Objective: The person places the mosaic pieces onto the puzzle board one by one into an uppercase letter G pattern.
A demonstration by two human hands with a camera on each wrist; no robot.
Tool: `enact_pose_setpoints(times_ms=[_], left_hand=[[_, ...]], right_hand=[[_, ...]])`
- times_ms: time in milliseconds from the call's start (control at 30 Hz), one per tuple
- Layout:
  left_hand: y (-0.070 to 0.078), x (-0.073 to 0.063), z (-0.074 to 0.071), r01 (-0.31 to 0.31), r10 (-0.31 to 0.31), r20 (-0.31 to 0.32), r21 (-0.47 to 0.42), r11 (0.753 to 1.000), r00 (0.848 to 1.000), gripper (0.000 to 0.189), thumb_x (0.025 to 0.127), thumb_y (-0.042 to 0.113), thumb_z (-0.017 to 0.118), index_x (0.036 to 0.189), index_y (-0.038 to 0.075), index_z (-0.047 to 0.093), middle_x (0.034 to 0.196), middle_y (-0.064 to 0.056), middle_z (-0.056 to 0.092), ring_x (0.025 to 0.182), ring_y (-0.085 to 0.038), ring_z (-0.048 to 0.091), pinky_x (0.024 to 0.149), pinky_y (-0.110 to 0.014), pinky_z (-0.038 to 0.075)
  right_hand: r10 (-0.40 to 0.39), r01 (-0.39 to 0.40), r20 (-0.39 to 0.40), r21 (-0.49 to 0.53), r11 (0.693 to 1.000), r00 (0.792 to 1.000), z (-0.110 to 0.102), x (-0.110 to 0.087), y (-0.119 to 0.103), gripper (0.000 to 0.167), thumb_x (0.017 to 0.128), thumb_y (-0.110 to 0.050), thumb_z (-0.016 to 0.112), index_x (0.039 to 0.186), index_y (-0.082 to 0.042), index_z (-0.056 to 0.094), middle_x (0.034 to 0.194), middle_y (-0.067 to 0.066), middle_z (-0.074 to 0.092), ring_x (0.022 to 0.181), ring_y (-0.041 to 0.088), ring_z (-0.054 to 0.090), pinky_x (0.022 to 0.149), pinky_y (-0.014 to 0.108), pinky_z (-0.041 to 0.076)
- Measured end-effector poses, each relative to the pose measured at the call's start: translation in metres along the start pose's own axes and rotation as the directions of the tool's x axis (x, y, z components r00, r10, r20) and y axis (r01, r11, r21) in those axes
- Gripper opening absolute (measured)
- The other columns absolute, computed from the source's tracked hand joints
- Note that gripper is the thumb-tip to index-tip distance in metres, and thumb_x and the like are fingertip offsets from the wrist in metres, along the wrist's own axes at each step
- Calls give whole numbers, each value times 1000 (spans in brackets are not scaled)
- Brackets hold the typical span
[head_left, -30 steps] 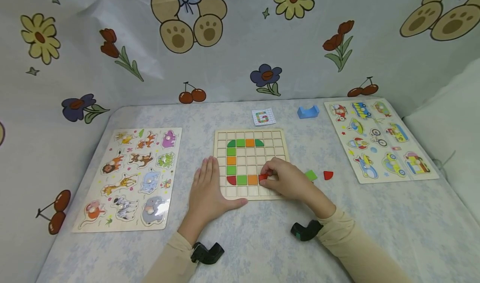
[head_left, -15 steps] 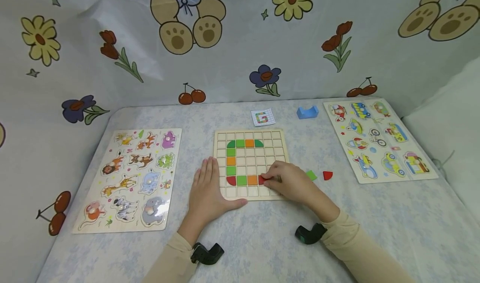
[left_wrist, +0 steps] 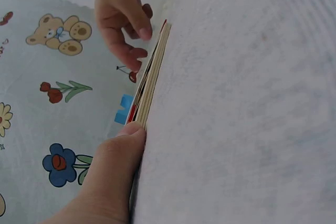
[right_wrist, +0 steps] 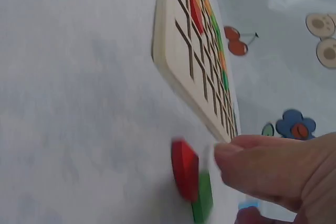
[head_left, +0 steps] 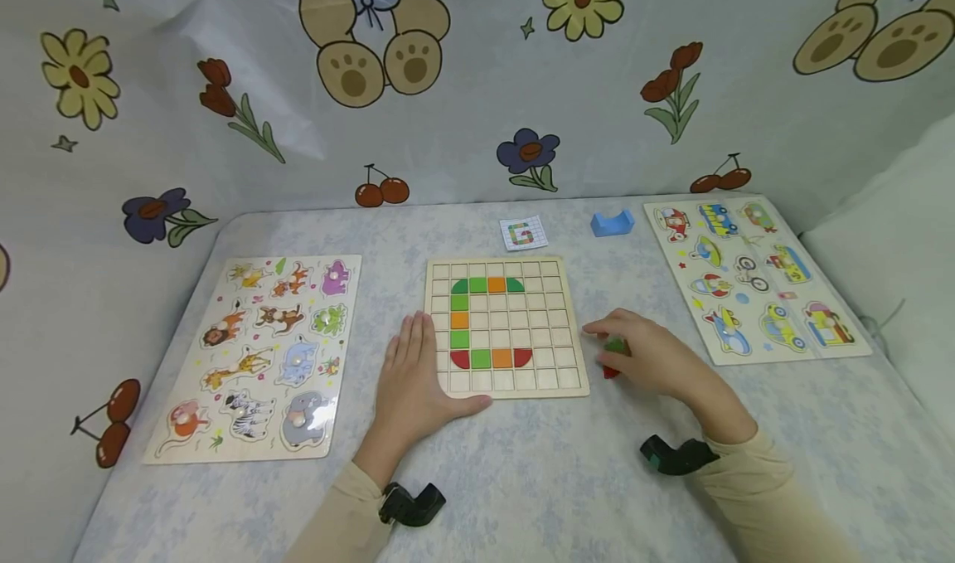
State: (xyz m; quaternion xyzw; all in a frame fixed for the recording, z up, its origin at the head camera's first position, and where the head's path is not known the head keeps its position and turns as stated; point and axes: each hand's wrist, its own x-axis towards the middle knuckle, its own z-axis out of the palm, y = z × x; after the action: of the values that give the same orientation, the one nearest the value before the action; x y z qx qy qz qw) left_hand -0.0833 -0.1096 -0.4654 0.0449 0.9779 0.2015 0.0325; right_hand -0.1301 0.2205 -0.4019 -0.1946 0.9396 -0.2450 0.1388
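Since the earlier frame the right hand (head_left: 651, 353) had left the grid board (head_left: 552, 298) for its 3 o'clock side, uncovering the red corner piece (head_left: 524, 358) set in the bottom coloured row. In the head view, its thumb and forefinger stood apart, a loose green piece (head_left: 616, 345) showing between them and a loose red piece (head_left: 610, 373) by the thumb. The left hand (head_left: 414, 376) lay flat at 8 o'clock, fingers straight along the board's edge. A pattern card (head_left: 524, 233) sat at 12 o'clock.

In the left wrist view, the left thumb touched the board's edge; the right hand, at 11 o'clock, was loosely bent with nothing visible in its grasp.

In the right wrist view, the green piece lay at the red piece's 5 o'clock, a fingertip near at 3; I could not tell whether hidden fingers touched either.
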Motion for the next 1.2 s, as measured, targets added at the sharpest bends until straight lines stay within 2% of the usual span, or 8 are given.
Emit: enact_pose_setpoints(times_ms=[67,200,333,533,733,967,1100,1200], left_hand=[[0,0,0,1,-1,1,-1,1000,1000,146,58,93,60,160,6,0,169,-10,0,156,-25,-5,126,-48,6],[0,0,0,3,-3,1,-1,1000,1000,146,58,93,60,160,6,0,169,-10,0,156,-25,-5,126,-49,6],[-1,0,0,4,-4,-2,0,1000,1000,146,58,93,60,160,6,1,169,-10,1,156,-25,-4,126,-49,6],[-1,-1,0,2,-2,-4,-6,1000,1000,145,58,92,61,160,6,3,169,-10,1,156,-25,-4,126,-49,7],[-1,-1,-1,1,-1,-7,-4,1000,1000,145,58,92,61,160,6,2,169,-10,2,156,-26,-3,126,-49,6],[-1,0,-1,0,0,-6,4,1000,1000,146,58,93,60,160,6,1,169,-10,1,156,-25,-4,126,-49,6],[0,0,0,-2,2,-7,-6,1000,1000,146,58,92,61,160,6,1,169,-10,1,156,-25,-4,126,-49,6],[0,0,0,-3,2,-9,-9,1000,1000,146,58,93,61,160,6,2,169,-10,1,156,-26,-3,126,-49,6]], right_hand=[[-7,7,11,-36,999,1000,-6,-6,8,39,90,-10,71,128,-10,66,111,4,63,86,14,56,79,33,51],[-30,31,18,-47,998,999,-12,-13,17,37,87,-4,72,123,-6,69,108,6,62,76,9,50,67,24,46],[-28,28,-1,-49,998,1000,-12,-15,22,32,85,-5,75,117,-7,71,106,5,63,77,10,50,66,23,45],[28,-29,-21,-27,999,999,-8,-13,29,26,84,-9,77,109,-11,70,105,3,64,87,17,54,74,30,47],[112,-111,-30,54,992,993,-6,-8,32,18,87,-14,76,99,-17,63,97,2,66,80,18,55,70,29,46],[90,-75,-105,136,988,990,2,6,14,13,92,-16,71,102,-17,63,104,6,67,67,17,50,58,26,44],[54,-35,-88,201,979,995,13,20,-7,14,93,-17,70,104,-17,62,105,6,65,60,17,50,50,27,45],[29,-11,-75,228,973,997,21,30,-24,14,93,-19,71,104,-18,63,103,3,65,60,16,49,51,27,45]])
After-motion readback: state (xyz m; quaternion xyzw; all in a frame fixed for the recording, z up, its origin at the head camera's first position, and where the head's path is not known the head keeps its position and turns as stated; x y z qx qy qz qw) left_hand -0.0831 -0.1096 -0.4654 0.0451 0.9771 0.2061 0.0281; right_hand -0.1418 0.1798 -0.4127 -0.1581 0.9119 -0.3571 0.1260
